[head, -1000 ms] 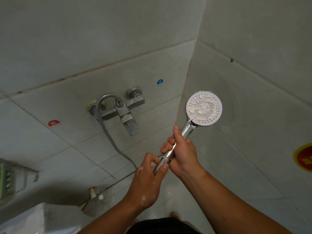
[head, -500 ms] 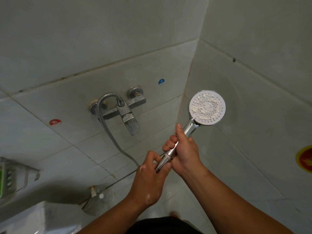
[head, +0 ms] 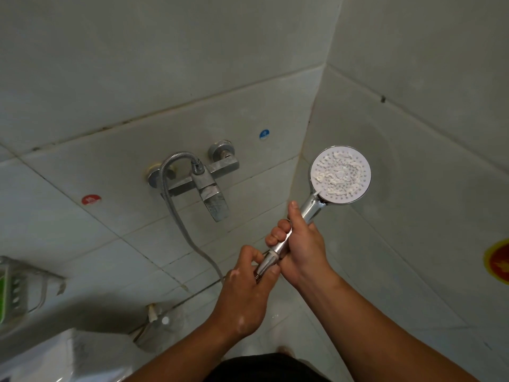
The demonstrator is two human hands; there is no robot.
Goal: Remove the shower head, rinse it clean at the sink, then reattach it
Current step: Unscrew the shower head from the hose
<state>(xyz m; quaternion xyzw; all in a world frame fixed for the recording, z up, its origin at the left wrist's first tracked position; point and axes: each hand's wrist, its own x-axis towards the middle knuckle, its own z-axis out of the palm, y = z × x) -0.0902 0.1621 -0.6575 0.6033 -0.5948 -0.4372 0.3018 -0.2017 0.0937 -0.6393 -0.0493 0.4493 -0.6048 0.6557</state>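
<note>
Shower head (head: 340, 174) in right hand (head: 301, 245) grip, hose nut (head: 263, 267) below in left hand (head: 243, 297) pinch

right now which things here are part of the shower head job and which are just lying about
In the job: shower head, held by the right hand; hose nut, gripped by the left hand; hose.

Just lying about: mixer tap, wall rack, red sticker, blue sticker.
</note>
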